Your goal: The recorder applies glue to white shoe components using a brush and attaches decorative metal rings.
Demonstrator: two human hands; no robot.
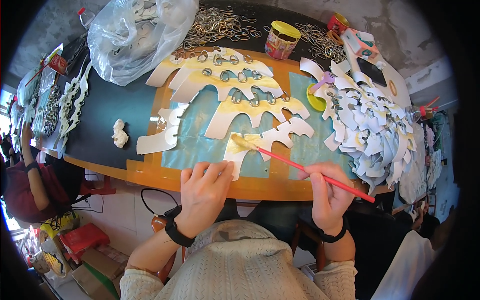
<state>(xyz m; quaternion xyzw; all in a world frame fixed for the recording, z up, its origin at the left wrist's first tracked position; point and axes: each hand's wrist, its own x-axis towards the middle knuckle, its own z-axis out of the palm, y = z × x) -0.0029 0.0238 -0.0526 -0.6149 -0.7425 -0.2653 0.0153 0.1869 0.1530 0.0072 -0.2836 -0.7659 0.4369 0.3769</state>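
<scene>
Left hand, fingers spread flat, presses the white scalloped card cutout at frame centre. Right hand, fingers clamped, holds the red-handled paintbrush, bristles on the cutout.

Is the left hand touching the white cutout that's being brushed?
Touching. The head view shows the left hand with its fingertips pressed flat on the lower end of the white cutout.

Red-handled brush on glue-yellowed white cutout
</scene>
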